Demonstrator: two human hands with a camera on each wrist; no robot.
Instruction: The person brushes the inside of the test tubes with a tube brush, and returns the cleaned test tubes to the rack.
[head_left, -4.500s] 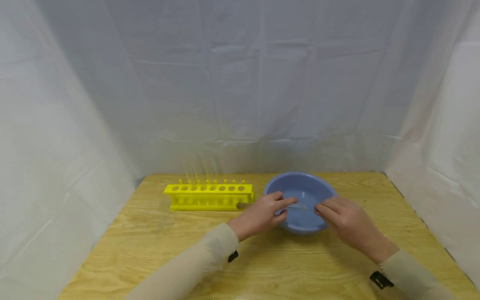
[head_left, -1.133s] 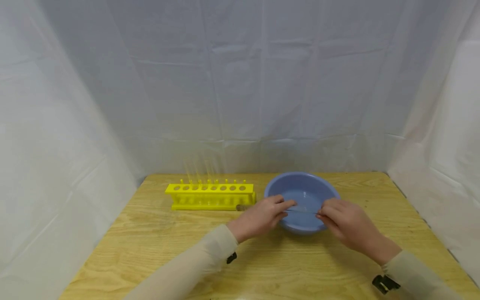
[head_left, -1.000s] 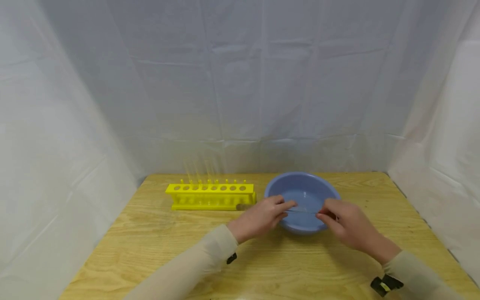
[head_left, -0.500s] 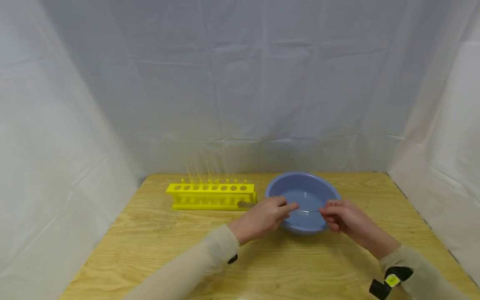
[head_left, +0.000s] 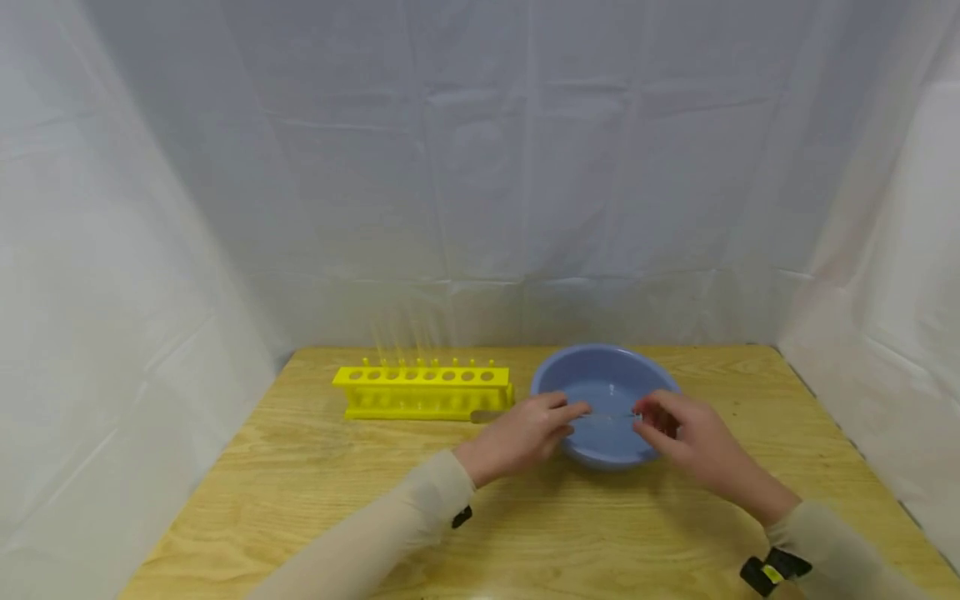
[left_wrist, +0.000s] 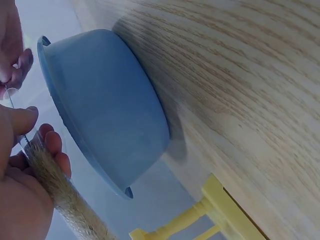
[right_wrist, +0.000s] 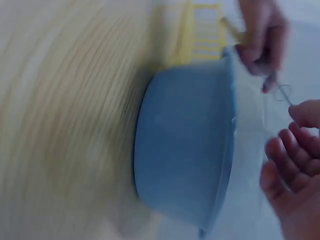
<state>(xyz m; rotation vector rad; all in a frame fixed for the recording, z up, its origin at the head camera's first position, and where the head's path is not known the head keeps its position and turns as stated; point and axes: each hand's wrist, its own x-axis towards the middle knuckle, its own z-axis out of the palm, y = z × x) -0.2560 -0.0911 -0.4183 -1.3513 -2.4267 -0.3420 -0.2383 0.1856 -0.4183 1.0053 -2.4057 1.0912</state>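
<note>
My left hand (head_left: 521, 437) grips a clear test tube (left_wrist: 21, 141) over the blue basin (head_left: 603, 462), holding it nearly level with its mouth toward the right. A test tube brush has tan bristles (left_wrist: 65, 192) that show along the tube past the left palm; they appear to be inside the glass. Its thin twisted wire (right_wrist: 285, 95) runs out of the tube's round mouth. At the wire's end, my right hand (head_left: 697, 437) pinches it between thumb and fingertips, the other fingers loosely bent. Whether the basin holds water, I cannot tell.
Left of the basin stands a yellow test tube rack (head_left: 420, 378) with several round holes. Several faint clear tubes (head_left: 397, 337) rise at its back. A wooden table (head_left: 570, 542) lies beneath, with white sheeting (head_left: 480, 167) behind and at both sides.
Between the earlier frames and now, my right hand has turned at the wrist and shifted its fingers on the wire. The left hand stays almost in place. Basin and rack stand as before.
</note>
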